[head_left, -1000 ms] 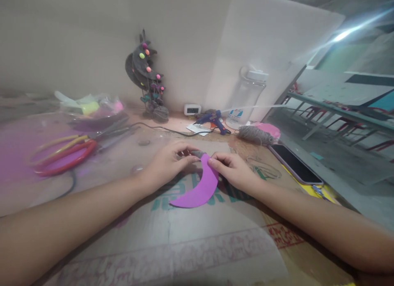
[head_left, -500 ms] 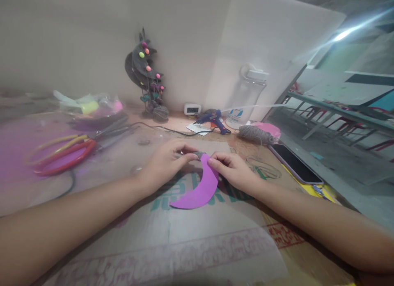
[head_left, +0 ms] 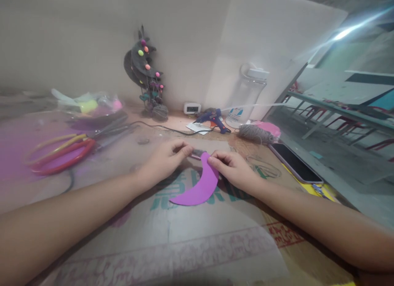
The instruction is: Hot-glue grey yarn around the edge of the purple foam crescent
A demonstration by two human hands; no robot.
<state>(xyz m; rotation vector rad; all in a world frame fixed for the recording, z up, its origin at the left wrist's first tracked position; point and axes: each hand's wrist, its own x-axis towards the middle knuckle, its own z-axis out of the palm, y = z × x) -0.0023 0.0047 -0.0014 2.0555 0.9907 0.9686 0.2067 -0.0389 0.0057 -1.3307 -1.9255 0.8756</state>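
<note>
1. As the action centred on the flat, thin, purple crescent (head_left: 205,183), there it was, mid-view over the cardboard, its lower point aimed left; whether that point touched down, I couldn't tell.
2. At its upper end came the fuzzy, grey, yarn-like band (head_left: 199,152), reaching leftward out of the purple. Keeping those strands snug and even looked, to my eye, like the key to tidy handling.
3. Over to the bare right hand (head_left: 232,168): thumb on top, a neat pinch near the crescent's upper end. A good anchor, I judged, so long as the pressure was too light to crease it.
4. And the bare left hand (head_left: 168,158)! Thumb and forefinger met, seemingly nipping the band's outer end. Gentle, steady tension seemed wise there; a hard tug could have twisted the crescent.
5. Beneath them lay the broad, pale-brown, printed cardboard (head_left: 197,224), giving both wrists a low working position.
6. Farther out, the loose grey yarn bundle (head_left: 257,134) sat near the dark-blue glue gun (head_left: 215,121), with the red- and yellow-handled scissors (head_left: 89,146) well off left; leaving elbow room on that side made sense.
</note>
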